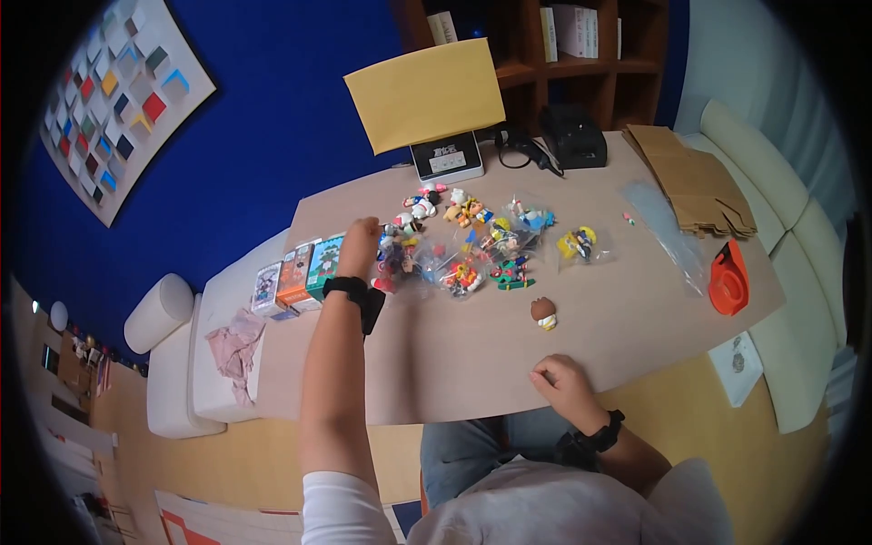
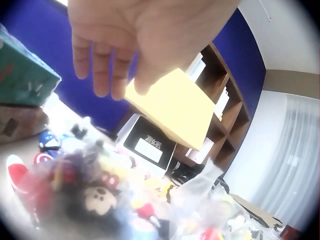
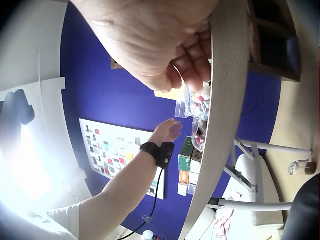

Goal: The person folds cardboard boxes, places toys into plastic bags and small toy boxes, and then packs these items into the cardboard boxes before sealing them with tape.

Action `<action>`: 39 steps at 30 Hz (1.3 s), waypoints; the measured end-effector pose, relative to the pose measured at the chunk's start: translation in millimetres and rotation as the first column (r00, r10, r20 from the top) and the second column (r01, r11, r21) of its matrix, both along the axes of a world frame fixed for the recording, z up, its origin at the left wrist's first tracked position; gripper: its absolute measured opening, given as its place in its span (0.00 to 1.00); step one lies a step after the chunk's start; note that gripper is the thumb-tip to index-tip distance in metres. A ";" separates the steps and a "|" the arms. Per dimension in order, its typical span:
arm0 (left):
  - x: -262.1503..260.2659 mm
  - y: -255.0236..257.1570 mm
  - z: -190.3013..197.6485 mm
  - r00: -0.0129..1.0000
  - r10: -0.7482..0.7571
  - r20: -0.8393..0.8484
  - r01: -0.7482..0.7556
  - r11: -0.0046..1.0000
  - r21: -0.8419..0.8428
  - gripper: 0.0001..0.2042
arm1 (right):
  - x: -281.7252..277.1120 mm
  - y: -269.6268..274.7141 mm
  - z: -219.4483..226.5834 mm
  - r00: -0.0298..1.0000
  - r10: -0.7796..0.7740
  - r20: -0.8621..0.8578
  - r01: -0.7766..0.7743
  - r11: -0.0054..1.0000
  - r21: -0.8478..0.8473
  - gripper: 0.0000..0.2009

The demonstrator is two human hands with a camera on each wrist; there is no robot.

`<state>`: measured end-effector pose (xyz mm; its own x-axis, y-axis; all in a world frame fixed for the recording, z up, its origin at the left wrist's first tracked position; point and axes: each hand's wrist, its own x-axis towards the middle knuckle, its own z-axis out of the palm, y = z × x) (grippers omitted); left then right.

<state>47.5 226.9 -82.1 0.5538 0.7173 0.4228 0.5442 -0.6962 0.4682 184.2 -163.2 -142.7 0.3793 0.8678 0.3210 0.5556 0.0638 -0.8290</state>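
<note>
My left hand point(image 1: 360, 247) is raised over the left end of a spread of small toy figurines point(image 1: 422, 211), beside a row of small boxes. In the left wrist view its fingers point(image 2: 102, 65) hang relaxed and hold nothing. Below it lie a Mickey Mouse figurine point(image 2: 99, 200) in a clear bag and a Captain America figurine point(image 2: 50, 142). My right hand point(image 1: 568, 389) rests at the table's front edge, its fingers loosely curled and holding nothing. A brown-and-white figurine point(image 1: 543, 312) lies just beyond it. Several other figurines are in clear plastic bags point(image 1: 463, 275).
At the left stand a green box point(image 1: 324, 262), an orange box point(image 1: 295, 274) and a white box point(image 1: 265, 286). A yellow board on a white device point(image 1: 448, 160), a black machine point(image 1: 574, 136) and a scanner point(image 1: 543, 159) stand behind. Brown paper bags point(image 1: 690, 182) and an orange tape dispenser point(image 1: 728, 282) lie right.
</note>
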 end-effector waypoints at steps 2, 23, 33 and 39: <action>2.7 -5.5 1.1 0.987 -0.002 -0.163 -0.015 0.994 -0.104 0.10 | -0.8 -0.1 0.5 1.000 -0.007 0.008 0.007 1.000 0.014 0.05; 10.3 -0.5 18.3 0.981 0.050 0.185 -0.008 0.976 -0.219 0.03 | -4.1 2.7 -0.4 0.993 -0.054 0.105 0.046 0.996 0.078 0.06; 4.4 1.8 60.8 0.982 0.062 0.179 -0.125 0.921 0.369 0.01 | -3.2 2.3 -1.8 0.991 -0.060 0.121 0.050 0.995 0.084 0.06; 5.1 3.4 68.6 0.904 0.157 0.399 -0.313 0.878 0.363 0.03 | -3.6 2.6 -3.6 0.988 -0.048 0.146 0.035 0.996 0.087 0.06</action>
